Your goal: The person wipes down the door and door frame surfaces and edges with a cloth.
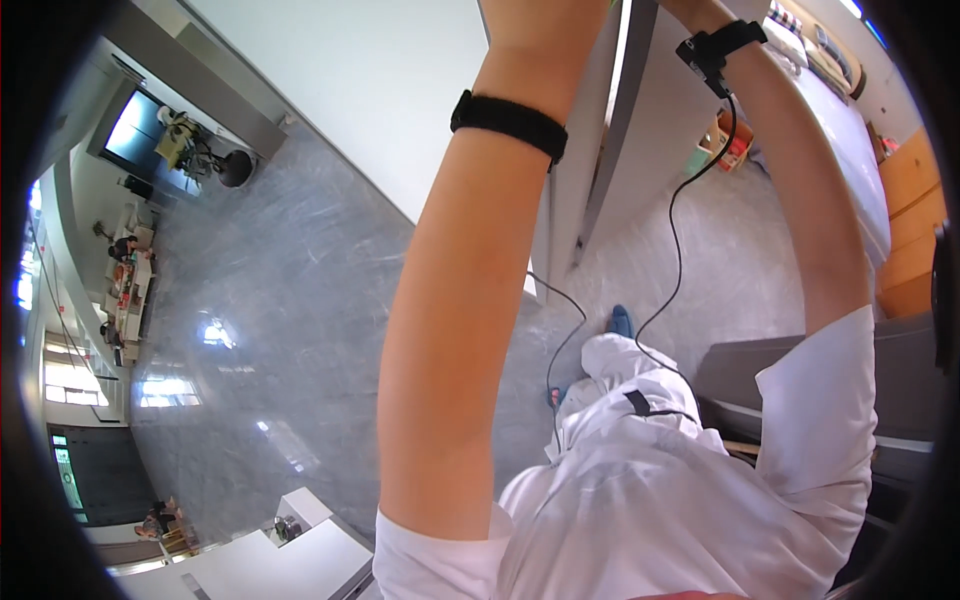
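Observation:
Both my arms reach up and away to the top edge of the head view. Only the base of my left hand (pixel 545 22) shows, in front of a large white panel (pixel 350 90); its fingers lie outside the picture. A black strap (pixel 510 122) circles the left wrist. My right hand (pixel 697 12) is likewise cut off, near the upright edge of a grey-white panel (pixel 640 130). On that wrist sits a black band with a small device (pixel 705 65), from which a black cable (pixel 678 235) hangs. Whatever either hand touches is hidden.
Grey shiny floor (pixel 280 300) spreads to the left. A bed (pixel 840 150) and wooden cabinet (pixel 912 230) stand at right, with a dark grey piece of furniture (pixel 760 370) beside me. White furniture (pixel 260 565) is at lower left. People sit at a far-left table (pixel 135 290).

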`<action>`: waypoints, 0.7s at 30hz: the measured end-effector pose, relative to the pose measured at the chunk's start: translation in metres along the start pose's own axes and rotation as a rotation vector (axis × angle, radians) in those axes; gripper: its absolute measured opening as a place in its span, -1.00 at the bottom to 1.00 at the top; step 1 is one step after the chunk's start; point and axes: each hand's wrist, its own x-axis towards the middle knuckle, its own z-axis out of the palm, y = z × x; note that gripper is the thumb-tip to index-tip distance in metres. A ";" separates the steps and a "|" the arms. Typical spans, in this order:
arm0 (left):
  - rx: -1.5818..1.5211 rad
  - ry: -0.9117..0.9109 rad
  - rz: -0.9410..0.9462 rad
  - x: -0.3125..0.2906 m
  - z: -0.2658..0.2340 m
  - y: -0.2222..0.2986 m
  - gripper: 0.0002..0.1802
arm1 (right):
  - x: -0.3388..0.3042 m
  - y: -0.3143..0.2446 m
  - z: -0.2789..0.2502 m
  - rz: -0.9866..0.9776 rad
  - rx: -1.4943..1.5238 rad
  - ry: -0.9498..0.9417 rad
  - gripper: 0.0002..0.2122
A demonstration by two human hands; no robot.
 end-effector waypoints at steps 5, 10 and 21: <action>-0.002 0.296 0.007 -0.074 0.036 0.010 -0.49 | -0.069 -0.015 0.017 -0.007 0.030 0.042 -0.52; -0.028 0.202 0.040 -0.156 0.047 0.024 -0.46 | -0.142 -0.018 0.033 -0.001 0.051 0.049 -0.50; -0.170 0.029 0.095 -0.351 0.044 0.051 -0.54 | -0.333 -0.062 0.029 0.221 0.144 -0.522 -0.31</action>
